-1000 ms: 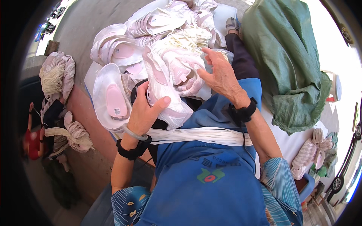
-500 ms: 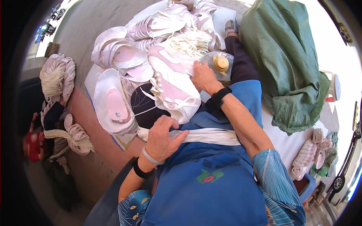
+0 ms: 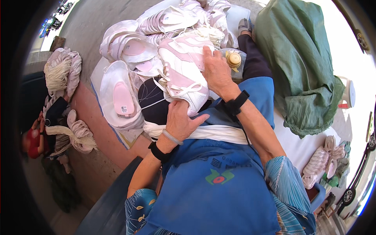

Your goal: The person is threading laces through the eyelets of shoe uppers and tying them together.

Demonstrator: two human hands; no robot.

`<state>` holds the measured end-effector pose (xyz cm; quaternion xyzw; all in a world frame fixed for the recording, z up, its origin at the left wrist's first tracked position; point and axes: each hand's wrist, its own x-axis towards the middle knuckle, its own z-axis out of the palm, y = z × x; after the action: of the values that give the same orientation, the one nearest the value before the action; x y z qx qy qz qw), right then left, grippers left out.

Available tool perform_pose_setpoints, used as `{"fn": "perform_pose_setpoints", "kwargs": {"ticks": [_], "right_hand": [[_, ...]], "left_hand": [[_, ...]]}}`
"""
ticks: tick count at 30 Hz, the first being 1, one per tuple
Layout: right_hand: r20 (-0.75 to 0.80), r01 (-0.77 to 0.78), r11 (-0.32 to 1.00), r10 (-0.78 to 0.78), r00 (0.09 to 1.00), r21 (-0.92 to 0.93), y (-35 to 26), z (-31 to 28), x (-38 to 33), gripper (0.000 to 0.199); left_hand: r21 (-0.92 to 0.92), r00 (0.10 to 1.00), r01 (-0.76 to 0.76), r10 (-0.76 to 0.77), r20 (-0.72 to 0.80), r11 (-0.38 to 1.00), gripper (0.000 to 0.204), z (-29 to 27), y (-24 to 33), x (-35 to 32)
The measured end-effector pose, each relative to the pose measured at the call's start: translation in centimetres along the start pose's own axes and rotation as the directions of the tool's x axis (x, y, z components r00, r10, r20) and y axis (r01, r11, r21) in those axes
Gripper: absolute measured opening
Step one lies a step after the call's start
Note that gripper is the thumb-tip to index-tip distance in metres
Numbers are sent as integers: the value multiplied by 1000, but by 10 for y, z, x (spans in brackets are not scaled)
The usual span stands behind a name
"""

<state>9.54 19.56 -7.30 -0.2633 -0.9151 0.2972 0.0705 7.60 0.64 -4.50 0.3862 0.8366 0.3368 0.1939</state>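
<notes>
With left hand [image 3: 179,119], touches toe end of white-and-pink shoe upper [image 3: 184,74]. Thumb spread clear, out over white cord bundle [image 3: 225,135]; fingertips tucked at toe edge, partly hidden. Can't tell if actually gripping.

With right hand [image 3: 219,72], touches right side of same upper, farther from body than left hand. Fingers laid extended along the edge, thumb out of sight. Can't tell grip here either.

Upper location: between both hands, toe toward left hand. Has white lace [image 3: 187,91] looped across front, just beyond left fingers.

Just beyond left hand, slightly left: rounded black thing [image 3: 150,96], thin white strands trailing over it. Farther left: nested stack of shoe uppers [image 3: 124,92], pink insole showing on top. Well left: more bundled uppers [image 3: 73,72], plus person in red [image 3: 35,139].

Just right of right hand: yellow spool-like piece [image 3: 234,58] in clear plastic. Farther right: dark-trousered leg [image 3: 256,58], then green sack [image 3: 293,70]. Beyond right hand: cream lace bundle [image 3: 211,33], near far end of upper.

Below left hand: blue apron [image 3: 188,203], cord bundle running across at waist.
</notes>
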Motion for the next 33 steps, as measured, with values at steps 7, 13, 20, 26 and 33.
{"fn": "perform_pose_setpoints", "kwargs": {"ticks": [7, 13, 20, 26, 33], "right_hand": [[-123, 75, 996, -68, 990, 50, -11, -27, 5, 59], [-142, 86, 994, -75, 987, 72, -10, -55, -17, 59], [-216, 79, 974, -32, 976, 214, 22, -60, -35, 56], [-159, -51, 978, 85, 984, 203, 62, -44, -21, 67], [-130, -15, 970, 48, 990, 244, 49, -43, -25, 66]], "left_hand": [[-488, 943, 72, -218, -250, 870, 32, -87, 18, 26], [-902, 808, -59, -510, -295, 429, 37, -188, -81, -35], [-945, 644, 16, -727, -240, 326, 44, -161, -150, -67], [323, 764, 642, -615, -194, 696, 43, -197, -40, -11], [360, 953, -218, 119, 278, 907, 84, -67, 38, 72]]}}
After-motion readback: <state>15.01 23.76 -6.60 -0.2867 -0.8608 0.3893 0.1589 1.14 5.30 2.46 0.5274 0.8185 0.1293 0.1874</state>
